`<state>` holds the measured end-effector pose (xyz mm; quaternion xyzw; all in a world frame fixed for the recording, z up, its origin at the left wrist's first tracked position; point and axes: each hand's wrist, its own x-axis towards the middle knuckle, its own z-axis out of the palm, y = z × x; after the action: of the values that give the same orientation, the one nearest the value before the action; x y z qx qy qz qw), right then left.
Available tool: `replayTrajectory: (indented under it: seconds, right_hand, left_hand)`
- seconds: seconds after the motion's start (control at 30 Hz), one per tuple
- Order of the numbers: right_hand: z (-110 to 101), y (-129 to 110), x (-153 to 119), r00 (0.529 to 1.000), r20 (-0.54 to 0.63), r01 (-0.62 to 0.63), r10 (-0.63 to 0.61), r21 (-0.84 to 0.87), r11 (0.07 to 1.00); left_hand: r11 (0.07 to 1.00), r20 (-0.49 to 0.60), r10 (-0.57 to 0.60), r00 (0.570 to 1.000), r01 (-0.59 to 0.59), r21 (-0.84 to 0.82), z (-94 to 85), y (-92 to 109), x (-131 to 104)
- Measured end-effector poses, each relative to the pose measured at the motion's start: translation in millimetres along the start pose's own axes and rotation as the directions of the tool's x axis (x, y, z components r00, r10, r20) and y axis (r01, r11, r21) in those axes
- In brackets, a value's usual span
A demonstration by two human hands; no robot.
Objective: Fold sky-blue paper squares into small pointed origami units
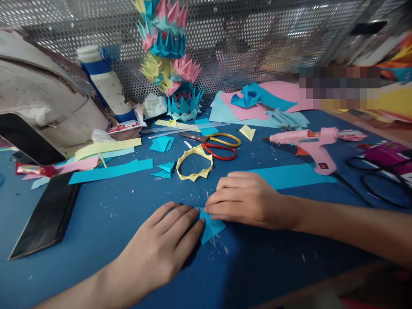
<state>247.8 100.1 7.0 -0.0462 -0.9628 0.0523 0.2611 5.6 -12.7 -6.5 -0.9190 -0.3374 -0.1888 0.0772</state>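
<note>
- Pressing down over the small blue paper [211, 228], the left hand [161, 240] lies palm down with its fingers close together; its thumb is hidden, so one cannot tell whether it pinches.
- The right hand [249, 199] curls its fingertips to the paper's upper edge; whether they close on it cannot be told.
- The paper lies flat on the blue table [128, 279], between the hands, with thin scraps by its lower edge.
- Beyond the hands is a zigzag yellow ring [194, 177], and just behind it are scissors [205, 139] with one yellow and one red handle.
- A blue strip [289, 175] runs behind the right hand, under the grip end of a pink glue gun [309, 139].
- At the left, another strip [111, 171] overlaps the top of a dark phone [48, 214].
- A pale bag [48, 86] and a tilted white bottle [107, 86] stand at the back left.
- Pink and blue sheets [309, 96] cover the back of the table.
- Behind everything rises perforated metal mesh [112, 25], with a stack of spiky paper rings [169, 47] in front.
</note>
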Motion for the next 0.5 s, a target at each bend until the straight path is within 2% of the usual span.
replayTrajectory:
  seconds: [0.2, 0.5]
  right_hand:
    - [-1.1, 4.8, 2.8, 0.989, 0.041, 0.141, -0.139, -0.055, 0.988]
    - [1.3, 2.9, 1.0, 0.992, 0.061, 0.113, -0.111, -0.033, 0.993]
  left_hand:
    - [0.999, 0.021, 0.021, 1.0, -0.022, 0.036, -6.3, -2.4, 3.8]
    - [1.0, -0.019, 0.006, 1.0, -0.006, -0.016, -4.2, 0.1, 2.1]
